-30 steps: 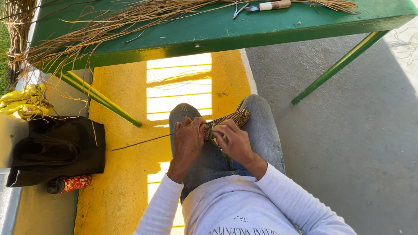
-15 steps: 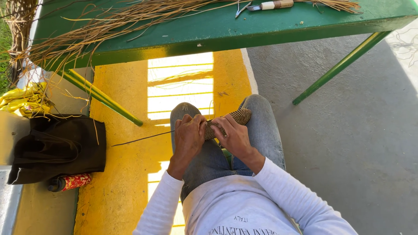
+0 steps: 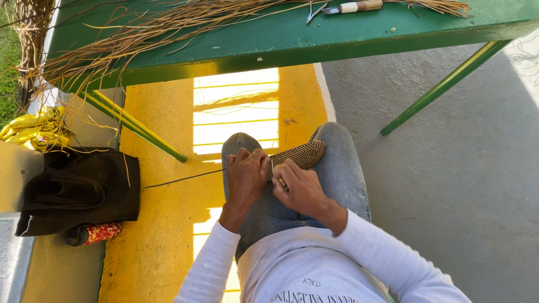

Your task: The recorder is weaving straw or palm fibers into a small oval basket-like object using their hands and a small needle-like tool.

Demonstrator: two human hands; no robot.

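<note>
A: Far left first?
B: One yellow heap (image 3: 35, 128) on the ledge, fibre strands draped over it. Just nearer, one black bag (image 3: 78, 189), slumped. Touching its near edge, one red patterned can (image 3: 95, 233), lying on its side.

A: And higher up?
B: One green table (image 3: 292, 39) across the far side, two slanted legs showing, one left, one right. One long spread of dry straw (image 3: 163, 28) over its top, trailing off the left end. Further right on the top, two tools: small snips (image 3: 315, 9), then one knife (image 3: 353, 7) with a pale wrapped handle.

A: Middle of the scene?
B: Yellow floor (image 3: 163, 235) with one barred patch of sunlight. Two knees in blue jeans (image 3: 342, 174), white sleeves nearer.

A: Left hand (image 3: 245, 178)?
B: Closed, fingers curled round the left end of the weave. One thin dark strand (image 3: 179, 179) running out leftward from that fist, low over the yellow floor.

A: The weave itself?
B: One flat woven strip (image 3: 300, 155), striped tan and dark, lying across the lap between the knees, its rounded end pointing far right.

A: Right hand (image 3: 298, 188)?
B: Closed too, pinching at the strip's near edge, just beside the left hand. A small yellow-green bit showing under the fingers; cannot tell what.

A: Right side?
B: Grey concrete (image 3: 449, 196).
</note>
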